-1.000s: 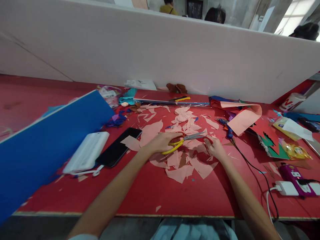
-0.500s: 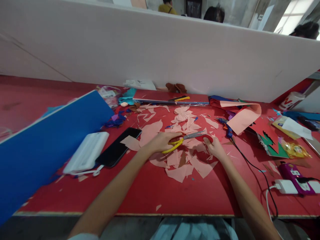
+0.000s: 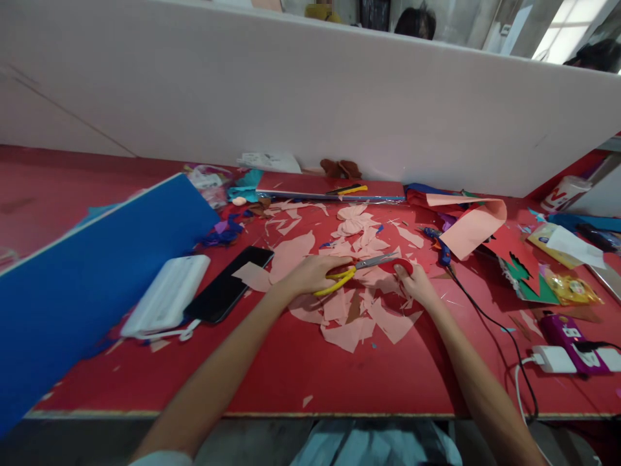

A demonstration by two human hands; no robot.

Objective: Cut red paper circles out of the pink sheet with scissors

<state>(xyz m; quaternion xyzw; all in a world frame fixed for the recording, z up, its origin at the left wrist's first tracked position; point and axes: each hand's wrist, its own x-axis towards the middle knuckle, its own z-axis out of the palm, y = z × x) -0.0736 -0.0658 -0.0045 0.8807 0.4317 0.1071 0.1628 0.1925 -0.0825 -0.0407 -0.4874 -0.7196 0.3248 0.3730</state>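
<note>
My left hand is closed around the yellow handles of a pair of scissors, whose blades point right. My right hand pinches a small red paper piece right at the blade tips. Both hands hover over a heap of pink paper scraps on the red table.
A black phone and a white power bank lie left of my hands, beside a blue board. A blue glue gun with a black cord, a curled pink sheet, a white charger and a purple box sit right. A white partition stands behind.
The red paper piece in my right hand has come up against the scissor blades; the hands have barely shifted otherwise.
</note>
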